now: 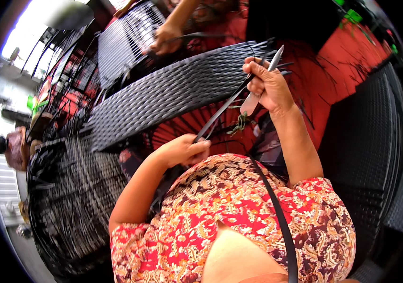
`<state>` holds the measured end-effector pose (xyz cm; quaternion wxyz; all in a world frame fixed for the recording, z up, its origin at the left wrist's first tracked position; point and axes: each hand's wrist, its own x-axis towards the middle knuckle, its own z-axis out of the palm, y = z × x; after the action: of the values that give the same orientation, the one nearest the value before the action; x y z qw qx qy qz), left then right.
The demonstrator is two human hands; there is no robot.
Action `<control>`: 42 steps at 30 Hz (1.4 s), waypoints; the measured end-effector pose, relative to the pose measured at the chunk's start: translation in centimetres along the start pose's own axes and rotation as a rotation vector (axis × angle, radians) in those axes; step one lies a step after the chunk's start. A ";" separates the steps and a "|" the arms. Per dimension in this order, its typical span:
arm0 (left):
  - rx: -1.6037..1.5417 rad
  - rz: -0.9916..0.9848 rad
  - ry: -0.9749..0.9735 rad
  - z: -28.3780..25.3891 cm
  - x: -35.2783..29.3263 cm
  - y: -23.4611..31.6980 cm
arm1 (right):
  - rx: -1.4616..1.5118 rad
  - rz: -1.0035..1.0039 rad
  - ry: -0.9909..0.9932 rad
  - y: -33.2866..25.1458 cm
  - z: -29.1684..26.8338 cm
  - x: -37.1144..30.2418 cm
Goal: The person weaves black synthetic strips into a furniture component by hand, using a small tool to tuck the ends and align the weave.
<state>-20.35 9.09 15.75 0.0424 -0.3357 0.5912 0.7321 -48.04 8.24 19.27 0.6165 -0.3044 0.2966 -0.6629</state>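
A flat black strip (pixel 220 112) runs taut between my hands. My left hand (pixel 185 150) is closed around its lower end, close to my lap. My right hand (pixel 272 87), higher and to the right, pinches the upper part. That same hand also grips a slim tool (pixel 276 58) with a pointed silver end up and a flat pale end below the fist; its exact kind is unclear. Behind the strip lies a long panel woven from dark grey strips (pixel 173 92), with loose strip ends at its right edge. Small green scraps (pixel 240 123) hang near the tool's pale end.
Across the far side, another person's hand (pixel 166 38) works at a slatted frame (pixel 128 40). A dark woven piece (pixel 76 188) stands at left, stacked black woven panels (pixel 366 165) at right. Strip offcuts litter the red floor (pixel 338 70). A black band (pixel 277 207) crosses my shirt.
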 end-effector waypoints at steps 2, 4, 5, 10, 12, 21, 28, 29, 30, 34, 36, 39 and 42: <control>-0.049 0.023 -0.037 -0.7 -0.7 -0.6 | 0.099 -0.043 0.030 -2.5 -3.1 -0.4; -0.069 0.020 -0.047 -1.2 -1.4 -1.1 | 0.102 -0.067 0.045 -4.0 -5.0 -1.4; -0.073 0.003 -0.065 -1.4 -1.6 -1.3 | 0.107 -0.071 0.071 -4.4 -5.0 -2.3; -0.058 -0.031 -0.064 -2.1 -0.2 -2.5 | 0.210 -0.162 0.177 -5.3 -8.4 -5.2; 0.025 -0.022 -0.018 -1.8 0.2 -2.1 | 0.172 -0.197 0.185 -6.1 -8.7 -6.2; 0.190 0.624 -0.011 -5.1 1.4 0.4 | -0.615 -0.040 -0.019 -6.3 -0.7 -6.9; -0.558 0.555 -0.227 0.9 4.2 3.6 | -0.527 0.343 -0.412 3.5 4.2 -6.8; -0.651 0.542 -0.216 1.8 3.8 3.6 | -0.641 0.543 -0.439 4.7 2.4 -6.5; -0.697 0.568 -0.153 2.3 3.7 2.7 | -0.623 0.519 -0.421 4.6 3.5 -6.7; -0.854 0.587 0.090 3.7 3.6 0.9 | -0.590 0.432 -0.416 7.0 3.1 -7.0; -0.955 0.600 0.209 3.7 3.7 0.8 | -0.601 0.451 -0.374 6.6 4.2 -6.7; -1.034 0.686 0.446 2.6 4.2 0.2 | -0.637 0.439 -0.351 6.8 3.5 -6.5; -0.910 0.905 0.522 -2.6 0.0 -1.3 | -0.650 0.352 -0.174 6.2 1.9 -6.6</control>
<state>-18.59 7.19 14.43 -0.5556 -0.2056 0.2982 0.7484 -42.29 14.45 15.48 0.6149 -0.4836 0.4858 -0.3900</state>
